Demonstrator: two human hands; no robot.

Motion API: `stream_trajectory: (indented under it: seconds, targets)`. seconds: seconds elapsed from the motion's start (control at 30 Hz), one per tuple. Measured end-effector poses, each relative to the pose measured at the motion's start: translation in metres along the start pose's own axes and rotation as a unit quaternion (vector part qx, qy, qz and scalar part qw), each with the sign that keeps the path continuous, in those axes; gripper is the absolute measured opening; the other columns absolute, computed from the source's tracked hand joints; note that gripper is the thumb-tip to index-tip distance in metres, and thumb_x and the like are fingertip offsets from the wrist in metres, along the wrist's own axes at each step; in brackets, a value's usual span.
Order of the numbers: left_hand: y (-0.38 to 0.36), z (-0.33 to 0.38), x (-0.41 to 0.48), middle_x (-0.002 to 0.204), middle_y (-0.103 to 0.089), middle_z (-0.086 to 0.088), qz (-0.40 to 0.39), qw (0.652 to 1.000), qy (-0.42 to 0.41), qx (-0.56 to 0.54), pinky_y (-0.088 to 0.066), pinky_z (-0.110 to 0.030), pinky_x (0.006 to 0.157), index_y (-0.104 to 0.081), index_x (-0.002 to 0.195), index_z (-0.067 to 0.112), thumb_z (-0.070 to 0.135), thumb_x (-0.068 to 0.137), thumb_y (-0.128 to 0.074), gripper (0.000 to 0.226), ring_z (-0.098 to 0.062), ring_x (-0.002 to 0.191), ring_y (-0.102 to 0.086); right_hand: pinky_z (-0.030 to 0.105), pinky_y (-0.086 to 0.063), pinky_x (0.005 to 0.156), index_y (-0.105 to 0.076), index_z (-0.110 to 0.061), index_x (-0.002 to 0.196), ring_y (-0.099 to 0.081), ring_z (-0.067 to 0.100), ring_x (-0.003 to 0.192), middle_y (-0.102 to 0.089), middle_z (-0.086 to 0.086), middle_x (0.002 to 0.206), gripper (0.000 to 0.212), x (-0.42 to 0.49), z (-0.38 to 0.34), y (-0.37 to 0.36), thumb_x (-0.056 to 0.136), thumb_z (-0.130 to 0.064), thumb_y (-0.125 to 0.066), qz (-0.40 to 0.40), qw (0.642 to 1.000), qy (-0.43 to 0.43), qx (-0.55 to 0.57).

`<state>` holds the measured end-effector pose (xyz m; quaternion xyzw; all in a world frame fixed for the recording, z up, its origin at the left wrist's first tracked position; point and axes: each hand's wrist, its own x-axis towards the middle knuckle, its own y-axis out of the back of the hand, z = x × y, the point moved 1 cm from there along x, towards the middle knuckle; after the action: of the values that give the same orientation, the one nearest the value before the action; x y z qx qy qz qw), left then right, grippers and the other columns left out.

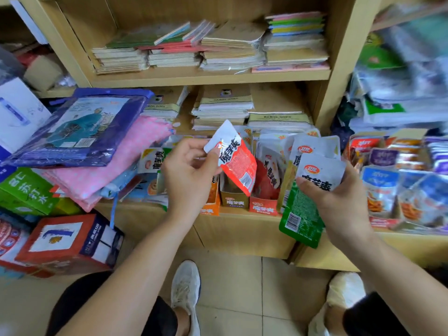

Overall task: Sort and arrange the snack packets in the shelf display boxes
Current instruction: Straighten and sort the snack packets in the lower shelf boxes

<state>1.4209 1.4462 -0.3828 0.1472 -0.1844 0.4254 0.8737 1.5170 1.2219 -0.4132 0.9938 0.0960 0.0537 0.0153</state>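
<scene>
At the snack shelf (242, 229): a packet in each hand

Over the open display boxes (263, 207), the left hand (191, 170) pinches a red packet (238, 163) by its white top, holding it tilted. Further right, the right hand (339, 197) grips a green packet (303, 214) with its thumb across the face. More packets (269, 156) stand upright in the boxes.
</scene>
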Motion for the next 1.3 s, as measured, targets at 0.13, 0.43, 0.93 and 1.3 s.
stream_trajectory:
  seconds: [0.13,0.43,0.93,1.3]
  targets:
    - [-0.032,-0.008,-0.012,0.082,-0.074,-0.002,-0.001,1.000,0.001,0.030,-0.061,-0.038,0.057,-0.064,0.089,0.013,0.006,0.090,-0.073,0.011,-0.016,0.068,-0.074,0.051,-0.061,0.081,-0.061,-0.024,0.105,-0.074,0.018,0.090,-0.074,-0.001,0.100,0.036,-0.001,0.003,0.017,0.080,-0.010,-0.083,0.024,1.000,-0.005,-0.005]
    - [-0.056,-0.024,-0.024,0.091,-0.076,0.012,-0.261,0.951,0.120,0.114,-0.061,-0.040,0.085,-0.072,0.104,0.026,0.024,0.088,-0.074,0.016,-0.002,0.087,-0.071,0.053,-0.060,0.082,-0.061,-0.023,0.108,-0.073,0.019,0.093,-0.074,0.000,0.102,0.037,-0.002,-0.004,0.019,0.080,-0.013,-0.083,0.015,1.000,0.007,0.010]
    - [0.041,-0.021,0.017,0.103,-0.074,0.006,-0.038,0.933,-0.155,0.324,-0.052,-0.035,0.085,-0.073,0.109,0.019,0.025,0.089,-0.066,0.023,-0.018,0.100,-0.066,0.039,-0.061,0.077,-0.060,-0.016,0.113,-0.074,0.017,0.091,-0.075,0.000,0.101,0.040,-0.019,-0.007,-0.052,0.080,-0.008,-0.082,-0.108,0.993,0.008,0.037]
    - [0.098,-0.076,0.071,0.097,-0.073,0.002,-0.131,0.894,-0.026,0.428,-0.055,-0.041,0.083,-0.072,0.120,0.026,0.024,0.086,-0.076,0.035,-0.022,0.091,-0.066,0.013,-0.052,0.058,-0.059,-0.021,0.106,-0.070,0.002,0.077,-0.072,-0.013,0.084,0.038,-0.016,0.006,-0.097,0.080,-0.005,-0.082,-0.134,0.991,0.005,0.000]
